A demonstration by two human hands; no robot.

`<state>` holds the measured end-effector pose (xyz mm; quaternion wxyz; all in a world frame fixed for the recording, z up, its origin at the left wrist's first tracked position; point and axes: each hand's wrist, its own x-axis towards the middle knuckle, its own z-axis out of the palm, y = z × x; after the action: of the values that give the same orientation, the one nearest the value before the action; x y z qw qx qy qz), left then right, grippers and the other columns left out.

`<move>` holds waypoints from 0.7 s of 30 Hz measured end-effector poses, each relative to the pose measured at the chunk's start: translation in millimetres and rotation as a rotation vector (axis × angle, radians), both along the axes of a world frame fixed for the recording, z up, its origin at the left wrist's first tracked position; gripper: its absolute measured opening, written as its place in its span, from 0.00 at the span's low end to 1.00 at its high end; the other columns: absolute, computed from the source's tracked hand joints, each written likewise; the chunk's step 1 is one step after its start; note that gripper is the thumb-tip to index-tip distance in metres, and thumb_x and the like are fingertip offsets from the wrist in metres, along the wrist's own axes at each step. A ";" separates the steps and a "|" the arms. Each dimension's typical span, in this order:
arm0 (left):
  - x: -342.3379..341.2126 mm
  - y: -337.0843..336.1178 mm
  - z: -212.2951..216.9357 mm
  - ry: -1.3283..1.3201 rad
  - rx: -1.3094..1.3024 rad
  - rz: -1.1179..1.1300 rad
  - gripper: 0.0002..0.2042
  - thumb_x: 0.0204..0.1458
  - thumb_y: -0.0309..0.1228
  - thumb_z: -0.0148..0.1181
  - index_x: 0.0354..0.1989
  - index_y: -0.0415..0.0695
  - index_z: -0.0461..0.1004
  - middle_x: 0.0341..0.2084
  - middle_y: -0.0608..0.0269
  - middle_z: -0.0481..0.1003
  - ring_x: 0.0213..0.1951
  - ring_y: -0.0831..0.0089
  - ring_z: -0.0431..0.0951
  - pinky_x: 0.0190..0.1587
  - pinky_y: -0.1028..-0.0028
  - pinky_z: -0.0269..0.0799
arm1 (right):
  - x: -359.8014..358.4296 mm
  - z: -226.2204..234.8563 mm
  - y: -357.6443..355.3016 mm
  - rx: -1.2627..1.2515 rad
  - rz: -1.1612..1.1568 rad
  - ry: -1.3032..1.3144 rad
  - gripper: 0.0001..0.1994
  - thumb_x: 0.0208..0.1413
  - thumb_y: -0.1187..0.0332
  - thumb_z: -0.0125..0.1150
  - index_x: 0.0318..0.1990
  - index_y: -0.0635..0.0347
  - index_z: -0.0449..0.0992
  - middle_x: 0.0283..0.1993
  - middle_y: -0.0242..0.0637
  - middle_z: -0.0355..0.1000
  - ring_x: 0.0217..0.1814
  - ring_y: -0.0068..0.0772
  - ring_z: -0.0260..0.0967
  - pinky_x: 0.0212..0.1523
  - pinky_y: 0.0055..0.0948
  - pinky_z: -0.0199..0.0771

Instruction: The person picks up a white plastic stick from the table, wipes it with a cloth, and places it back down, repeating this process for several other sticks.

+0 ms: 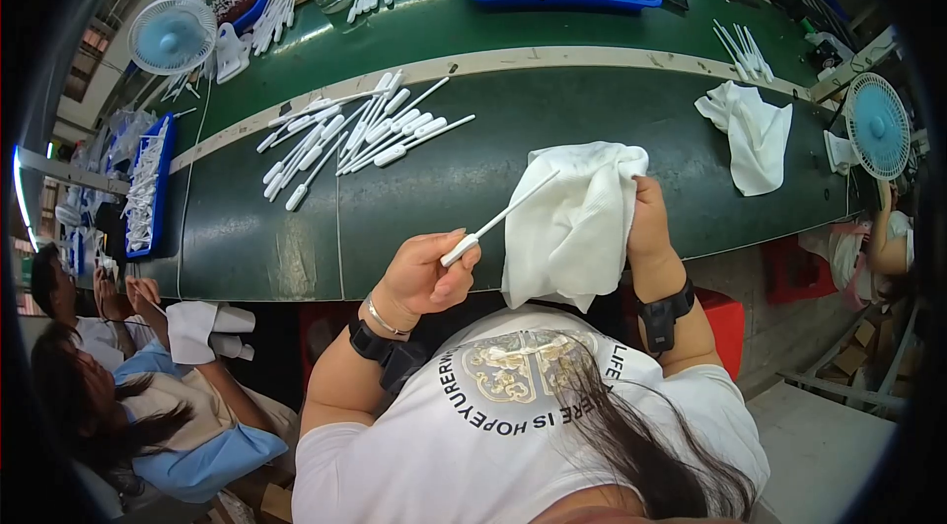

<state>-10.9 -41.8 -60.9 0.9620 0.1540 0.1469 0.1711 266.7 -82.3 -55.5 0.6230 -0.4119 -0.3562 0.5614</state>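
Observation:
Between the thumb and fingers of my left hand (431, 270) is the thick end of a white stick (498, 218), its thin shaft slanting up to the right. The tip of that shaft lies in front of a white cloth (572, 218). My right hand (648, 218) is closed on the cloth's right edge, and the cloth hangs down in folds at the table's front edge. Beyond my left hand, a loose pile of similar white sticks with thick handles (370, 129) lies on the dark green table (434, 198).
Another white cloth (752, 137) lies to the right. A blue tray (560, 0) heaped with white sticks stands at the back; another blue tray (168, 154) is at left. Small fans (173, 35) flank the table. A co-worker (187, 396) sits to my left.

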 end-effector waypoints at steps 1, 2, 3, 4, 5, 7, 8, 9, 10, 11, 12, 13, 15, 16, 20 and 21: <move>-0.1 0.3 -0.2 -0.002 0.001 0.001 0.18 0.60 0.36 0.30 0.29 0.37 0.66 0.07 0.65 0.61 0.08 0.78 0.57 0.13 0.82 0.53 | -2.0 1.6 0.4 -0.017 0.020 -0.050 0.11 0.55 0.70 0.48 0.42 0.66 0.71 0.41 0.37 0.71 0.41 0.32 0.70 0.41 0.30 0.73; -0.5 0.5 -0.2 -0.003 0.003 0.002 0.18 0.61 0.36 0.30 0.29 0.37 0.66 0.07 0.65 0.61 0.08 0.78 0.57 0.12 0.82 0.53 | -4.4 2.9 1.7 -0.015 0.019 -0.048 0.11 0.55 0.70 0.48 0.42 0.66 0.71 0.41 0.37 0.71 0.41 0.32 0.70 0.41 0.30 0.73; -1.3 0.5 0.1 -0.001 0.005 0.000 0.18 0.61 0.36 0.30 0.29 0.37 0.66 0.07 0.65 0.61 0.08 0.78 0.57 0.12 0.82 0.53 | -7.6 4.3 3.4 -0.009 0.056 -0.089 0.11 0.54 0.71 0.49 0.42 0.66 0.71 0.41 0.36 0.71 0.41 0.31 0.70 0.41 0.30 0.73; -1.0 1.3 0.7 0.026 0.016 -0.003 0.18 0.60 0.36 0.31 0.29 0.37 0.66 0.07 0.65 0.61 0.08 0.78 0.57 0.13 0.82 0.53 | -10.5 6.5 5.1 -0.001 0.087 -0.133 0.10 0.54 0.72 0.50 0.42 0.66 0.71 0.41 0.36 0.71 0.42 0.30 0.70 0.41 0.29 0.73; -1.0 1.9 1.7 0.052 0.028 -0.007 0.18 0.60 0.36 0.32 0.29 0.37 0.66 0.07 0.65 0.61 0.09 0.78 0.57 0.13 0.81 0.53 | -14.5 8.8 6.8 0.008 0.118 -0.177 0.10 0.53 0.73 0.51 0.42 0.66 0.71 0.41 0.36 0.71 0.42 0.30 0.69 0.42 0.29 0.72; 8.7 4.3 4.9 0.057 0.057 -0.056 0.18 0.60 0.37 0.33 0.28 0.37 0.66 0.07 0.65 0.61 0.09 0.78 0.57 0.13 0.81 0.53 | -19.4 9.2 9.5 0.048 0.080 -0.272 0.10 0.53 0.74 0.52 0.43 0.66 0.71 0.41 0.35 0.71 0.42 0.28 0.69 0.42 0.28 0.72; 8.3 0.8 10.2 0.172 0.115 -0.030 0.17 0.59 0.38 0.36 0.28 0.37 0.66 0.07 0.65 0.62 0.09 0.78 0.58 0.13 0.81 0.53 | -24.2 9.0 11.9 0.081 0.063 -0.358 0.11 0.52 0.75 0.54 0.43 0.66 0.71 0.41 0.35 0.71 0.42 0.27 0.69 0.42 0.28 0.71; 14.4 2.5 13.5 0.272 0.186 -0.027 0.17 0.58 0.38 0.39 0.27 0.37 0.66 0.07 0.65 0.62 0.09 0.78 0.58 0.13 0.82 0.53 | -24.5 6.9 14.1 0.117 0.061 -0.299 0.10 0.52 0.74 0.53 0.42 0.65 0.72 0.38 0.35 0.72 0.40 0.24 0.68 0.41 0.26 0.71; 16.2 5.0 12.9 0.298 0.265 -0.013 0.16 0.57 0.39 0.41 0.27 0.37 0.66 0.08 0.65 0.62 0.09 0.79 0.58 0.13 0.82 0.53 | -25.9 5.5 15.8 0.151 0.044 -0.245 0.09 0.52 0.74 0.53 0.41 0.64 0.73 0.36 0.34 0.73 0.37 0.21 0.68 0.39 0.24 0.70; 14.6 5.7 12.6 0.314 0.348 -0.005 0.16 0.56 0.39 0.44 0.27 0.37 0.66 0.08 0.66 0.62 0.10 0.79 0.58 0.13 0.82 0.52 | -28.2 10.8 15.6 0.137 0.037 -0.200 0.09 0.52 0.74 0.53 0.41 0.64 0.73 0.36 0.35 0.73 0.37 0.21 0.68 0.39 0.24 0.70; 15.4 4.2 14.4 0.458 0.485 0.057 0.13 0.55 0.36 0.46 0.28 0.38 0.67 0.09 0.68 0.62 0.11 0.81 0.58 0.13 0.82 0.51 | -29.3 15.6 15.1 0.127 0.023 -0.155 0.08 0.52 0.74 0.53 0.40 0.64 0.73 0.36 0.35 0.73 0.37 0.21 0.68 0.40 0.23 0.70; 20.8 3.2 23.6 0.671 0.655 0.076 0.11 0.54 0.33 0.46 0.28 0.38 0.68 0.10 0.69 0.62 0.11 0.82 0.58 0.13 0.82 0.50 | -25.3 4.7 14.7 0.138 -0.028 -0.218 0.08 0.53 0.73 0.53 0.40 0.63 0.73 0.36 0.34 0.73 0.37 0.21 0.68 0.39 0.23 0.70; 15.9 -1.1 37.8 0.742 0.880 0.154 0.10 0.54 0.33 0.46 0.27 0.39 0.68 0.11 0.69 0.63 0.12 0.83 0.58 0.14 0.83 0.50 | -21.5 -7.8 21.0 0.115 -0.068 -0.051 0.08 0.54 0.71 0.53 0.39 0.62 0.74 0.35 0.30 0.72 0.37 0.19 0.67 0.38 0.23 0.69; 13.8 -1.8 38.0 0.726 0.877 0.241 0.10 0.54 0.33 0.46 0.27 0.39 0.68 0.11 0.69 0.63 0.12 0.84 0.58 0.14 0.83 0.51 | -20.3 -9.0 24.1 0.089 -0.065 0.172 0.08 0.55 0.70 0.52 0.39 0.61 0.74 0.34 0.28 0.71 0.36 0.19 0.66 0.38 0.22 0.69; 38.1 4.6 36.5 0.373 0.668 0.392 0.10 0.55 0.32 0.46 0.29 0.39 0.69 0.12 0.69 0.65 0.13 0.84 0.61 0.14 0.83 0.53 | -39.0 -8.0 26.4 0.128 0.016 0.271 0.07 0.58 0.69 0.48 0.38 0.60 0.72 0.35 0.24 0.69 0.37 0.15 0.63 0.40 0.21 0.66; 57.6 -0.7 35.5 0.462 0.604 0.448 0.09 0.55 0.32 0.46 0.30 0.38 0.69 0.13 0.68 0.66 0.14 0.84 0.62 0.15 0.84 0.55 | -55.9 -7.4 24.1 0.160 0.025 0.122 0.08 0.58 0.69 0.47 0.38 0.60 0.72 0.36 0.24 0.69 0.37 0.15 0.62 0.41 0.21 0.66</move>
<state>46.7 -42.4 -25.4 0.7550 0.4269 0.3312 0.3716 210.8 -58.2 -62.9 0.6673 -0.3216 -0.3664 0.5631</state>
